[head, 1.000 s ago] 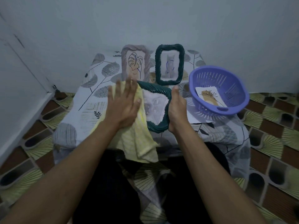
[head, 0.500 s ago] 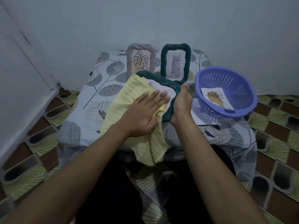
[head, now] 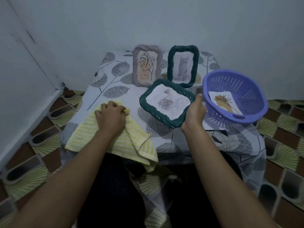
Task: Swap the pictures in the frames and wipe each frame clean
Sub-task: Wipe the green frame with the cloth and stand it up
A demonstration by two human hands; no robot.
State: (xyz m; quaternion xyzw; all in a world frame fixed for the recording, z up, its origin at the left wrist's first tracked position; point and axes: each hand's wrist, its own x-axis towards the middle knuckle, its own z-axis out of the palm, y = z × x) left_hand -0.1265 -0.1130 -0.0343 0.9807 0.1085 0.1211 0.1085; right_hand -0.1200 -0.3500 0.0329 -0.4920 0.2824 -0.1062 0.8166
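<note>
Over table (head: 115,83) | right grip (head: 195,111) clamps green frame (head: 166,102), right edge | left grip (head: 110,116) clutches cloth (head: 138,142)

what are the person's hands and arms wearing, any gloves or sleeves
Nothing shows on them. The left hand and right hand are ungloved, no watch or band is visible, and both forearms are sleeveless to the picture's edge.

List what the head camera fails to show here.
Head view:
- Back of the held green frame: it faces away from the camera.
- Most fingers of the right hand: hidden beneath that frame.
- Most of the sheet under the purple basket: covered by it.
- Drawing in the standing green frame: too faint to read.
- Dust or smudges on any frame: the light is too dim to tell.
</note>
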